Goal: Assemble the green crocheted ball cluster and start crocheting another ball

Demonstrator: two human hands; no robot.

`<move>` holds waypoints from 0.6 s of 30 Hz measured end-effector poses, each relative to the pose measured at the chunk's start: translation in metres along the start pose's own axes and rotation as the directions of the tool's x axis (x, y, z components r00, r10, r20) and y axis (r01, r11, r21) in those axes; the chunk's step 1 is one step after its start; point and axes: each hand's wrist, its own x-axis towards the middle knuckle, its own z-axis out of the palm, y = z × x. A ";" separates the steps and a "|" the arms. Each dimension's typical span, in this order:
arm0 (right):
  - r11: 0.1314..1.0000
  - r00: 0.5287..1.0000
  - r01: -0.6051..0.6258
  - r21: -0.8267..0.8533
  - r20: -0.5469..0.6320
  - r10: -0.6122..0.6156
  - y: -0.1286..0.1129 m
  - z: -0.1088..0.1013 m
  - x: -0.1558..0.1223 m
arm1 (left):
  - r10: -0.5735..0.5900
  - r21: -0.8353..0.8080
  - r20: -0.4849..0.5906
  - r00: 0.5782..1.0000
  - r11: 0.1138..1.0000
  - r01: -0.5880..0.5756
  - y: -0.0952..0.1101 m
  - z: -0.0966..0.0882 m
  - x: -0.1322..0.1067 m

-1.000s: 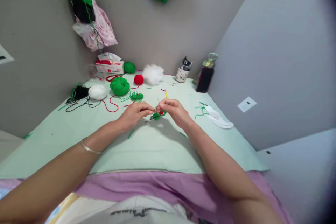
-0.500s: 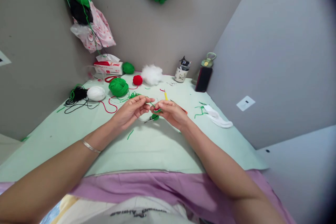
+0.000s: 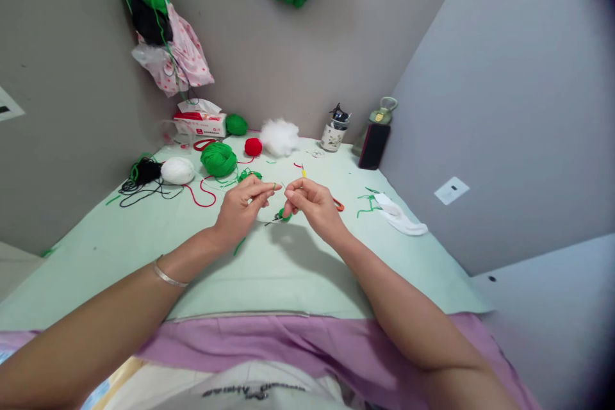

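My left hand [image 3: 243, 205] and right hand [image 3: 310, 202] are raised side by side, each pinching what looks like a thin green strand [image 3: 275, 186]; the small green yarn piece [image 3: 282, 214] sits just below between them, nearer right.

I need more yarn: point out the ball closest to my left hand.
The large green yarn ball, just beyond the left hand; the white ball, red ball and small green ball lie farther off.
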 end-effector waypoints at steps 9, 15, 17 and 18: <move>0.998 1.000 -0.012 -0.066 0.017 0.013 -0.003 0.005 -0.003 | 0.350 0.285 0.061 0.935 0.891 -0.352 -0.013 -0.001 -0.003; 0.998 0.999 -0.009 -0.059 0.049 0.012 -0.002 0.005 -0.004 | 0.279 0.378 0.113 0.954 0.875 -0.301 -0.008 -0.002 -0.003; 0.998 0.999 -0.016 -0.054 0.050 0.019 0.000 0.005 -0.003 | 0.274 0.408 0.128 0.953 0.862 -0.302 -0.007 -0.002 -0.003; 0.998 0.998 -0.019 -0.053 0.051 0.021 0.000 0.005 -0.003 | 0.278 0.423 0.136 0.951 0.851 -0.310 -0.007 -0.003 -0.003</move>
